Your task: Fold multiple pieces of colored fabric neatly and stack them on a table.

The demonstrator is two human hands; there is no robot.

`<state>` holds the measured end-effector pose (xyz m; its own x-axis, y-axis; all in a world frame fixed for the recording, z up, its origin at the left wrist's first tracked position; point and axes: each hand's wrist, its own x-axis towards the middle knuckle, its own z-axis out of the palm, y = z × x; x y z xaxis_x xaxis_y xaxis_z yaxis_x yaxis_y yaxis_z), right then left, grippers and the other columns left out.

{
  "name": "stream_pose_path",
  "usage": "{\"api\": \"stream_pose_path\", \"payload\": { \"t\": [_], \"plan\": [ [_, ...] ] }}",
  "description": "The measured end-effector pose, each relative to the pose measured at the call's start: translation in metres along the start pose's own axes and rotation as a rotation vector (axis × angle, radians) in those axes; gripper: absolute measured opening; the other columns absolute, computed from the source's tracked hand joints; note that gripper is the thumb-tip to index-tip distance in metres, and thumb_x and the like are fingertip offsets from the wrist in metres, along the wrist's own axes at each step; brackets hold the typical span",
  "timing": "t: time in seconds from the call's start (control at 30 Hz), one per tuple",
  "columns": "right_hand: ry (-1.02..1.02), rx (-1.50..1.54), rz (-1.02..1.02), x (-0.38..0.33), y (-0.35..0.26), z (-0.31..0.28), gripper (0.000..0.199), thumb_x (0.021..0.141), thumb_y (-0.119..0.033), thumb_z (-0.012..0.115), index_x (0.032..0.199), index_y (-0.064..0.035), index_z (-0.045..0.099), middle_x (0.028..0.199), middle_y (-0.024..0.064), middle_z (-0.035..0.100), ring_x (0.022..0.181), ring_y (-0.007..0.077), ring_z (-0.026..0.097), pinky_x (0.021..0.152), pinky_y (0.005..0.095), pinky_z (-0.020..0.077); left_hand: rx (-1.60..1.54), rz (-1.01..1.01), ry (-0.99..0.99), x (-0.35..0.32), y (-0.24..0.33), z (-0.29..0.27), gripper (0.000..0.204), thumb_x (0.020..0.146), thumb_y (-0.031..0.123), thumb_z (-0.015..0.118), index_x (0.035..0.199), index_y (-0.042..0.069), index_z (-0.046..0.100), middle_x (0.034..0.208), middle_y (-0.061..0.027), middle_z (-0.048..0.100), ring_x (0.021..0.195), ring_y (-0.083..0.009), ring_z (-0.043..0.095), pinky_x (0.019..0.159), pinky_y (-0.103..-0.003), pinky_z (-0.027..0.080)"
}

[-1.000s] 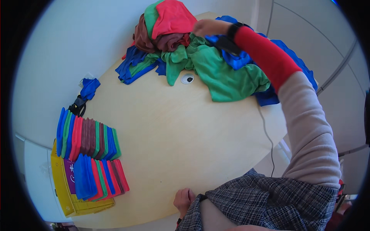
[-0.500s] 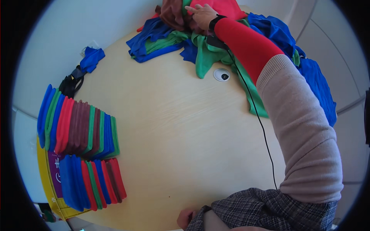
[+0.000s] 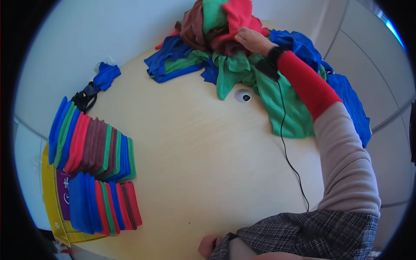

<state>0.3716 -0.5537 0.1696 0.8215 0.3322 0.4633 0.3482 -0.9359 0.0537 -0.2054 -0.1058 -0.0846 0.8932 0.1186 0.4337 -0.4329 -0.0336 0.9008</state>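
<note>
My right hand [image 3: 250, 40] reaches far across the light wooden table [image 3: 203, 160] into a heap of loose cloths [image 3: 225, 47] and grips a red cloth [image 3: 240, 15] near the top of the pile. Brown, green and blue cloths lie tangled around it. A green cloth [image 3: 281, 104] spreads out under my forearm. My left hand [image 3: 210, 246] rests at the table's near edge, only partly visible, fingers curled with nothing seen in it.
Folded cloths stand in two rows [image 3: 93, 149] at the left, on a yellow box [image 3: 54, 208]. A loose blue cloth [image 3: 105, 76] and a black clip [image 3: 85, 95] lie beyond them. A round cable port [image 3: 243, 95] sits mid-table; a black cable [image 3: 288, 151] runs from my wrist.
My right hand has stayed in the heap and now grips the red cloth. The view has shifted, bringing the pile more toward the centre top.
</note>
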Motion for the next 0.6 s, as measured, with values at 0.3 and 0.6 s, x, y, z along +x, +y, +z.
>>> {"api": "stream_pose_path", "payload": {
  "t": [0.3,0.6],
  "plan": [
    [-0.403,0.734,-0.082,-0.251,-0.151,-0.154,0.029,0.106,-0.022,0.052,0.108,0.0036,0.064,0.113,0.0177,0.063,0.102,0.0332,0.061,0.092,0.0379,0.0500,0.674,-0.125,-0.088,0.026,0.064,0.026,0.004,0.087,0.003,0.068,0.085,0.004,0.064,0.070,-0.0100,0.058,0.058,-0.0227,0.056,0.055,-0.033,0.046],
    [-0.880,1.075,-0.221,-0.390,-0.259,-0.180,0.025,0.103,-0.021,0.058,0.108,0.0025,0.067,0.104,0.0141,0.067,0.096,0.0249,0.064,0.090,0.0350,0.0509,0.580,-0.246,-0.133,0.031,0.070,0.037,0.007,0.093,0.008,0.066,0.094,0.001,0.066,0.074,-0.0057,0.059,0.065,-0.0138,0.055,0.062,-0.029,0.048]
  ]
}}
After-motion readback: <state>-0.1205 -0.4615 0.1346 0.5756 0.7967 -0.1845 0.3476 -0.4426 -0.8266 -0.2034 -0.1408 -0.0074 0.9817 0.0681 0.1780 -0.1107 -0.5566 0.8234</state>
